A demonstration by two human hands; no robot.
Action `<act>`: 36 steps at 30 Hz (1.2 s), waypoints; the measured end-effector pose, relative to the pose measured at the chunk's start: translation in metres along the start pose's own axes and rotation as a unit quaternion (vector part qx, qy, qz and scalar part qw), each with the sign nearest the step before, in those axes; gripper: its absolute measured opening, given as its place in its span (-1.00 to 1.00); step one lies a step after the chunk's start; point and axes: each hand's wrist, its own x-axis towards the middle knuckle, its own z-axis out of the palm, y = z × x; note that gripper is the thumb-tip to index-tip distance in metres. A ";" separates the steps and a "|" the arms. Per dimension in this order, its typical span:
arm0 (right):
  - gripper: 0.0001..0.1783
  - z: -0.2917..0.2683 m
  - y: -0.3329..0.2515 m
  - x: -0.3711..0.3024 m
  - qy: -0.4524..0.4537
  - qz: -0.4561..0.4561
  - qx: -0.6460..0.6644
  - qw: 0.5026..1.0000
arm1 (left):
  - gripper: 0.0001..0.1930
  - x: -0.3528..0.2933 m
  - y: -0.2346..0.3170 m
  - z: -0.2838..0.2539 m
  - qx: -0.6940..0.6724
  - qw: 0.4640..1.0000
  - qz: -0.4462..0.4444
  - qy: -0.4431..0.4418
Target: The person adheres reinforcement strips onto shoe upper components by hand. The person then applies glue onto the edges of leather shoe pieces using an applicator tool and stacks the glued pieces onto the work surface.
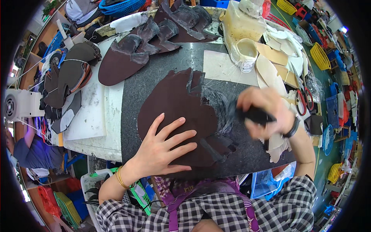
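My left hand (165, 150) lies spread on a stack of dark brown leather-like shoe pieces (174, 100), pressing them against a black work mat (133, 87). Grey-black smears and stringy glue-like threads cover their ragged right edges. Just right of those edges, my right hand (272, 106) is closed around a dark brush-like tool (255, 116). Motion blurs both that hand and the tool, so the tool's exact kind is unclear. Beyond the mat's far edge lie similar brown pieces (119, 69) with dark, coated edges.
A glue-crusted, yellowish plastic container (241, 31) stands at the back right beside a pale sheet (220, 65). Red-handled scissors (301, 100) lie among cream cut pieces (270, 71). Grey-brown pieces (71, 75) are piled at left. Another person (36, 147) sits at far left.
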 end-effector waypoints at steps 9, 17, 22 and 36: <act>-0.80 -0.014 0.000 0.025 0.138 0.325 0.149 0.924 | -0.49 0.001 0.001 0.004 -0.015 1.000 -0.010 0.024; -0.68 0.042 -0.048 0.013 -0.118 -0.035 0.183 0.975 | -0.48 0.005 0.000 0.002 -0.023 0.999 -0.004 0.029; -0.73 0.017 -0.038 0.013 0.018 0.052 0.232 0.971 | -0.49 -0.005 -0.002 0.008 -0.013 0.998 -0.008 0.054; -0.76 0.045 0.066 0.103 0.071 0.145 0.185 0.969 | -0.51 -0.002 -0.001 0.009 -0.033 0.997 0.007 0.064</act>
